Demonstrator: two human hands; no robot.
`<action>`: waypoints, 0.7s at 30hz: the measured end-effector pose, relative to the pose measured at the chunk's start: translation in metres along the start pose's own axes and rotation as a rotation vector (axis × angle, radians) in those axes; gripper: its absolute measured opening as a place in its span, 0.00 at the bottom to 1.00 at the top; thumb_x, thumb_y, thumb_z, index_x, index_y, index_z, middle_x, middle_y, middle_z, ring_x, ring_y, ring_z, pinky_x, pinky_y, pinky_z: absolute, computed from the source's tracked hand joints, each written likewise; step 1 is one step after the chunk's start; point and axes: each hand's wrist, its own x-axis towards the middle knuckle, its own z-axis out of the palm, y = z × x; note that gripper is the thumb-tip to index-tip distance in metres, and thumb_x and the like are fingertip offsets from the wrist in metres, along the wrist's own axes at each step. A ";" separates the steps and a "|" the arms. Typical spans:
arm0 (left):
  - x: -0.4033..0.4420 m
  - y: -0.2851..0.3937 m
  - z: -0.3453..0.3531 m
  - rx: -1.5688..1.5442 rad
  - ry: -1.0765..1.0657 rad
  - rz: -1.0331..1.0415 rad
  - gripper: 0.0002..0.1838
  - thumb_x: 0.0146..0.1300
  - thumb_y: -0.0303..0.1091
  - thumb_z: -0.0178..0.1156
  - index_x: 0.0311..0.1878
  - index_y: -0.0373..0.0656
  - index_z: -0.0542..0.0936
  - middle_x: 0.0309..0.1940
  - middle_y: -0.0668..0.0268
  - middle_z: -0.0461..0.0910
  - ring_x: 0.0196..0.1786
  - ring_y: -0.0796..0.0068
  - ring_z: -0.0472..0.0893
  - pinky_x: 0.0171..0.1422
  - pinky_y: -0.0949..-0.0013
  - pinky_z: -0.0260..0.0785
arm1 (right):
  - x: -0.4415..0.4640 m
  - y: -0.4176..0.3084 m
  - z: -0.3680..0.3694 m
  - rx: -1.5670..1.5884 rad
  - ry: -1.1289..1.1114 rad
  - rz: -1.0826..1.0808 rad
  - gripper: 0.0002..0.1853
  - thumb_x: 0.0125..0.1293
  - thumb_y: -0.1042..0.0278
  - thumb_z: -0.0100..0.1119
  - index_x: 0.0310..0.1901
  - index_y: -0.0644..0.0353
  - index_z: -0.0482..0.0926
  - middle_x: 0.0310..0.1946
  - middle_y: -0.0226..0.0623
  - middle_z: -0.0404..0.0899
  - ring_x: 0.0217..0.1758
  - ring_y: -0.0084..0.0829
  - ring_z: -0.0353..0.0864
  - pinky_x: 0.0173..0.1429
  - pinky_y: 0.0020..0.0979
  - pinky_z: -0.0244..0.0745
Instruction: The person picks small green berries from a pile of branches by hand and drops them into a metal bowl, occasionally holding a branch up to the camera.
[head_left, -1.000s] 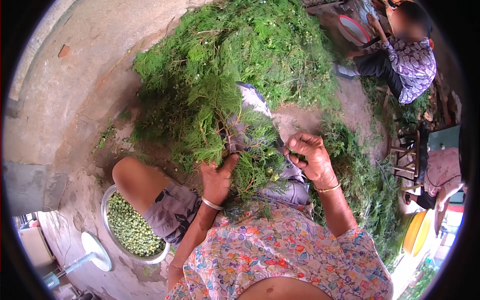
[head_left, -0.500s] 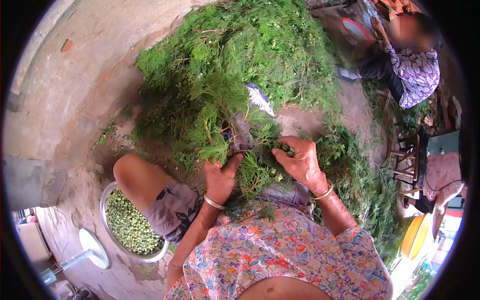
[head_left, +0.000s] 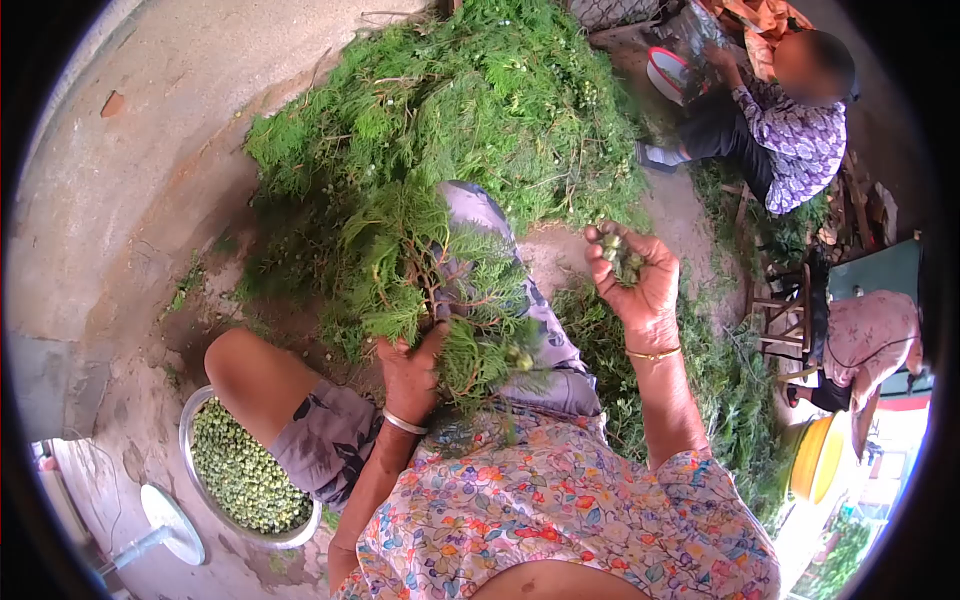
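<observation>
1. Fingers point(head_left: 598, 263) of the right hand point(head_left: 646, 292) were curled around a small cluster of green berries point(head_left: 627, 268), which showed between the thumb and the fingertips. That hand was raised beyond the lap, well apart from the other one.

2. On the other side, the left hand point(head_left: 410, 378) was clamped on the lower part of a leafy branch point(head_left: 428, 285). Leaves partly covered its fingertips, so whether they met the thumb could not be told.

3. This branch was above the lap, its sprays spreading over the person's patterned trousers point(head_left: 325, 440) and forward toward a big pile of greenery point(head_left: 480, 110) on the floor.

4. Beside the bare left knee point(head_left: 245, 370) sat a metal bowl point(head_left: 270, 541), well filled with more green berries. Near it, toward the lower left, was a round white disc point(head_left: 170, 522) on a pole.

5. A silver-coloured bangle point(head_left: 404, 423) circled the left wrist and a gold-coloured bracelet point(head_left: 653, 354) the right; the person's shirt point(head_left: 560, 500) was flowered.

6. Loose greenery point(head_left: 690, 370) also lay to the right of the legs, with a yellow tub point(head_left: 818, 460) past it.

7. Toward the upper right, another person point(head_left: 800, 135) in a purple-and-white top sat near a white basin point(head_left: 665, 76) with a red rim.
</observation>
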 end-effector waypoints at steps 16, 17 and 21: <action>0.027 0.004 -0.017 -0.930 -0.055 -0.640 0.17 0.52 0.35 0.65 0.41 0.31 0.77 0.32 0.55 0.79 0.33 0.74 0.77 0.36 0.64 0.70 | 0.016 0.093 0.139 -0.008 -0.208 0.407 0.16 0.64 0.70 0.48 0.44 0.79 0.72 0.55 0.63 0.67 0.58 0.60 0.68 0.57 0.55 0.72; 0.026 -0.012 0.020 -1.023 0.150 -0.510 0.19 0.51 0.35 0.66 0.43 0.31 0.76 0.35 0.53 0.79 0.37 0.72 0.77 0.40 0.64 0.70 | 0.020 0.109 0.152 -0.077 -0.279 0.436 0.17 0.64 0.70 0.47 0.44 0.80 0.72 0.56 0.64 0.66 0.58 0.60 0.68 0.58 0.54 0.72; 0.028 -0.032 0.060 -0.819 0.262 -0.471 0.22 0.45 0.31 0.68 0.44 0.32 0.74 0.36 0.52 0.80 0.40 0.63 0.80 0.44 0.62 0.72 | -0.021 0.198 0.229 -0.327 -0.593 0.661 0.30 0.68 0.56 0.44 0.56 0.81 0.65 0.62 0.67 0.58 0.66 0.62 0.58 0.65 0.54 0.63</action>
